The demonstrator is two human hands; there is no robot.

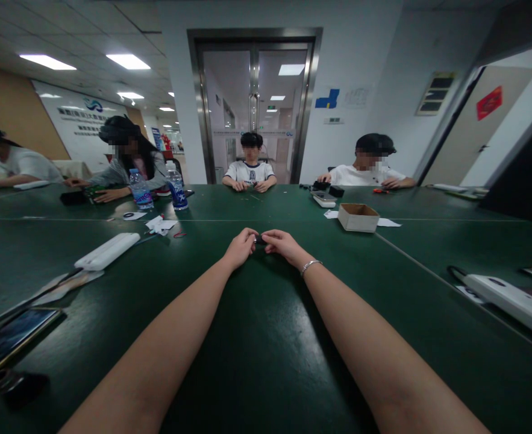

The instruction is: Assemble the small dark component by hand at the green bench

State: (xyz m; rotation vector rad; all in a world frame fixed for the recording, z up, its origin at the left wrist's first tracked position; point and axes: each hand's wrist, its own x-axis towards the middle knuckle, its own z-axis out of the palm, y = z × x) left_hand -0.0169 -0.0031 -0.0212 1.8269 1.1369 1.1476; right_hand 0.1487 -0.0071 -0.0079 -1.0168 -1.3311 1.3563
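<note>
Both my arms stretch forward over the dark green table [266, 337]. My left hand [240, 247] and my right hand [281, 243] meet at the table's middle, fingers curled and pinched together on a small black object [259, 240] held between them. The object is mostly hidden by my fingertips and too small to name. A thin silver bracelet [311, 265] circles my right wrist.
A white power strip [106, 251] lies left, a phone [10, 339] near left, another power strip [514, 299] right. A small cardboard box [358, 217] stands ahead right. Two water bottles [140, 188] stand far left. Several people sit round the table working with their own hands.
</note>
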